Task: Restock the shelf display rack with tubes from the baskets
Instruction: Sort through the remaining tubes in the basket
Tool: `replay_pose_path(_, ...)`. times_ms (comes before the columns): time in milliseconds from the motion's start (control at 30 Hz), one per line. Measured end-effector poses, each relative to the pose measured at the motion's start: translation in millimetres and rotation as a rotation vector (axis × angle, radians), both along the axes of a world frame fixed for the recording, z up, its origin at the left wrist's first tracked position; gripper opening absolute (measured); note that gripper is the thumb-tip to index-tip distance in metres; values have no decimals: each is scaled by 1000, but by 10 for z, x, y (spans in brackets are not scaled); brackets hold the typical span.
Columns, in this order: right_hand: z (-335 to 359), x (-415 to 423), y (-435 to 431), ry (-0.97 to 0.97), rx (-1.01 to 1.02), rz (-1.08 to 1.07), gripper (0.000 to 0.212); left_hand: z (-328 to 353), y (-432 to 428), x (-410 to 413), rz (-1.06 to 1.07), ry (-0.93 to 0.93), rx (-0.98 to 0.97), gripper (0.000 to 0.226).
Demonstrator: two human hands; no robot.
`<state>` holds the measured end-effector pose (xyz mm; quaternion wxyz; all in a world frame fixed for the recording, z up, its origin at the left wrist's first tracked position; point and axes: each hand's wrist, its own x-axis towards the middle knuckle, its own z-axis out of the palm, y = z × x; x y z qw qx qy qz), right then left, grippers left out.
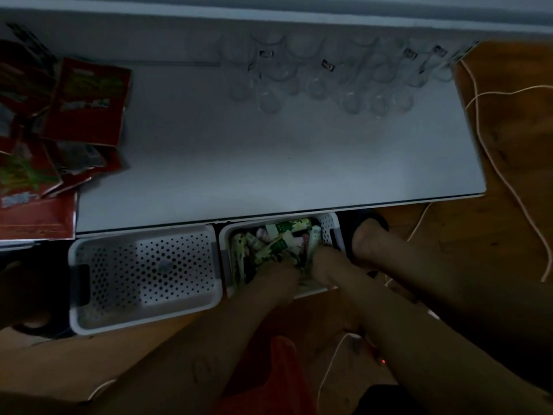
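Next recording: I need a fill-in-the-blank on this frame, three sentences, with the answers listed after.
1. The left hand and right hand both reach into the white basket on the ____.
2. The tubes are piled in that basket; the other basket holds ____ of them.
3. The packets at the left end of the shelf are mostly ____ in colour.

Missing words: right; none; red.
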<state>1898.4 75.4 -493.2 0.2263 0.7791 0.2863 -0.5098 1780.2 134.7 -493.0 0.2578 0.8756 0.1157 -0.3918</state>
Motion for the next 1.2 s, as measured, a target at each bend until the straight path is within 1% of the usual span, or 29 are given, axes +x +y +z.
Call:
replay_pose_path(33, -129, 22, -63, 20, 56, -95, 15, -16, -11, -14, 57, -32, -40, 30)
replay_pose_path(67, -115, 5, -103, 22, 118, -151, 17, -18, -26, -31, 104, -51, -85, 30)
replay_pose_path(133, -122, 24, -118, 65, 275, -340, 44, 7, -31, -49, 198, -102, -188, 30)
replay_pose_path(167, -79, 10, -101, 105, 285, -381, 54, 10, -19, -62, 249, -124, -240, 30)
replay_pose_path(200, -51, -24, -86, 142, 295, -418, 57, 10, 4, -81, 310, -141, -292, 30)
replay_pose_path(300, -155, -45, -52, 152, 195, -318, 47, 42, 120, -133, 410, -167, -360, 36)
replay_pose_path(333, -155, -50, -51, 141, 194, -291, 42, 39, 165, -146, 424, -166, -366, 40)
replay_pose_path(433, -95, -20, -58, 151, 227, -299, 31, 63, 257, -178, 429, -158, -358, 49)
replay_pose_path(467, -58, -9, -56, 153, 234, -302, 30, 64, 266, -190, 425, -157, -364, 51)
replay_pose_path(533, 17, 10, -65, 146, 238, -313, 37, 115, 277, -223, 424, -157, -359, 53)
replay_pose_path(600, 75, 8, -105, 127, 236, -268, 36, 178, 287, -263, 438, -170, -353, 50)
replay_pose_path(700, 158, 5, -190, 72, 323, -190, 29, 301, 348, -339, 557, -237, -338, 49)
replay_pose_path(800, 372, 7, -218, -39, 520, -255, 9, 440, 447, -391, 726, -289, -315, 64)
replay_pose_path(833, 463, 15, -220, -49, 589, -289, 4, 479, 473, -395, 760, -324, -316, 64)
replay_pose_path(933, 690, 44, -202, 21, 715, -445, 9, 601, 541, -387, 852, -409, -367, 51)
replay_pose_path(1000, 856, 19, -153, 70, 799, -554, 11, 692, 573, -388, 938, -474, -427, 37)
replay_pose_path(1067, 1061, -45, -58, 52, 857, -631, 29, 826, 608, -405, 996, -556, -436, 36)
replay_pose_path(1133, 1307, -147, 55, 162, 916, -745, 46, 1015, 655, -431, 1059, -636, -442, 30)
replay_pose_path(1167, 1442, -191, 112, 230, 942, -758, 48, 1115, 687, -443, 1086, -673, -448, 26)
replay_pose_path(1200, 1580, -235, 160, 272, 973, -736, 45, 1229, 725, -457, 1108, -706, -456, 24)
